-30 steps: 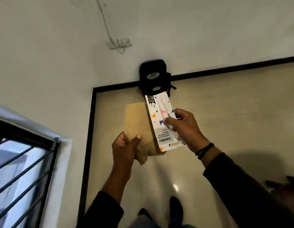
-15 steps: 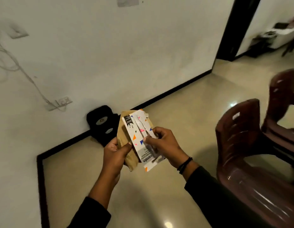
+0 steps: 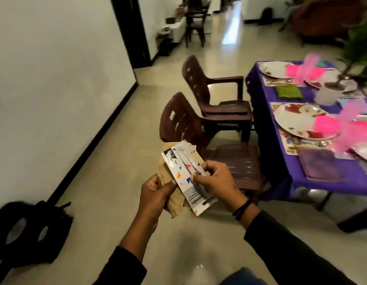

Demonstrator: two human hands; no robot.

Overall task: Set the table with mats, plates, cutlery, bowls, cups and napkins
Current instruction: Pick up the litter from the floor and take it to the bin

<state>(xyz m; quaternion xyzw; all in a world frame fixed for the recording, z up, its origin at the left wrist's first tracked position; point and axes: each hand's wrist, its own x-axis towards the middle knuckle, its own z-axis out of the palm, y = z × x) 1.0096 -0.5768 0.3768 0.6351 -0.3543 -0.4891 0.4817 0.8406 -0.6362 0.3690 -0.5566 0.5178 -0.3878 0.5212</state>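
Both hands meet in front of the person's chest, above the pale floor: the left hand grips a brown paper bag by its lower edge, thumb curled over the front, and the right hand pinches a white blister card printed with small coloured triangles, thumb and forefinger closed on the clear bubble that runs along the card. What lies inside that bubble is too blurred to tell, and the card lies against the front of the bag, not inside it. At the right stands the table under a purple cloth, well apart from the hands. Two brown plastic chairs stand at its near side, the closer one just beyond the bag. On the cloth, the near patterned mat carries a white flowered plate, and a bright pink bowl sits on that plate; whether the bowl holds anything I cannot tell. Cutlery lies on the mat beside the plate, and a dark purple napkin lies flat at the table's near edge. Farther back a second plate bears another pink bowl, with a green napkin between the two settings. A white pot holding a plant stands mid-table. A black bag slumps on the floor at the lower left by the wall.
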